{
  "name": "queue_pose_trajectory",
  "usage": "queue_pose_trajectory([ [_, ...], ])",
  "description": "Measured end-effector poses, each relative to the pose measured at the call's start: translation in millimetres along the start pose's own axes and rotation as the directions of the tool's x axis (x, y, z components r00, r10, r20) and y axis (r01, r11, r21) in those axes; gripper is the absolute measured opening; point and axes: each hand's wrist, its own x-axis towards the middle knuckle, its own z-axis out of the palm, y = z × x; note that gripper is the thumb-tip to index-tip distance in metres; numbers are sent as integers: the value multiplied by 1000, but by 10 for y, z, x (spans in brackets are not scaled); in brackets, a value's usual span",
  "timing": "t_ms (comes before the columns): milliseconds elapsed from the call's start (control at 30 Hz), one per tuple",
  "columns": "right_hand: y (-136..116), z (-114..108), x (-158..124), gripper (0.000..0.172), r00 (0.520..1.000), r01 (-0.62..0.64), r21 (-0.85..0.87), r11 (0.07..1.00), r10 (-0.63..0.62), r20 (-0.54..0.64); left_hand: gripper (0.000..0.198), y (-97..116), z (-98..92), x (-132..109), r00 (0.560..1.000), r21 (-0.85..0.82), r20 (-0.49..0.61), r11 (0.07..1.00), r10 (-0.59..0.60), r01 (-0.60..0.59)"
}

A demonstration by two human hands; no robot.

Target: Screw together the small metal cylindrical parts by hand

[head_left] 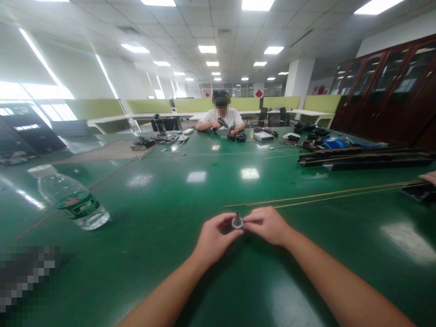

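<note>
Probably for steadiness, left hand (211, 240) grasps grey cone-shaped part (237, 222), right hand (271, 228) pinching its three-o'clock side, bottle (79, 204) at nine o'clock.

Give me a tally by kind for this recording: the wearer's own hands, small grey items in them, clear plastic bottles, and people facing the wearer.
Own hands: 2 (left hand, right hand)
Small grey item: 1
Clear plastic bottle: 1
Person facing the wearer: 1
Total: 5
</note>
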Motion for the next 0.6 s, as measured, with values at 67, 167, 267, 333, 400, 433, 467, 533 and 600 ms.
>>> queue_pose_trajectory([
  [67,-2,3,-1,20,1000,-1,-2,1000,1,2,36,-10,-6,0,1000,17,3,1000,-9,9],
  [167,-5,6,-5,19,1000,9,15,1000,-9,-9,34,-16,-18,-3,1000,43,8,999,21,-21],
  [267,-2,7,-8,17,999,42,74,996,-40,-26,31,1,-40,-10,997,88,34,993,71,-73],
  [333,5,4,-8,16,999,51,96,994,-49,-22,31,7,-61,-13,994,124,33,987,101,-104],
  [400,14,-2,-8,15,1000,28,87,996,-28,-6,32,1,-85,-11,992,156,23,979,128,-130],
  [433,19,-6,-8,15,1000,5,75,997,-5,1,33,-7,-98,-9,990,166,17,976,138,-139],
  [467,23,-10,-10,15,1000,-23,59,998,23,4,35,-17,-113,-7,989,172,13,974,145,-146],
  [533,30,-18,-15,14,997,-76,19,997,76,-1,38,-35,-147,-6,987,192,13,968,161,-160],
  [600,33,-24,-22,14,994,-107,-9,994,107,-9,37,-45,-182,-11,981,234,20,953,192,-191],
])
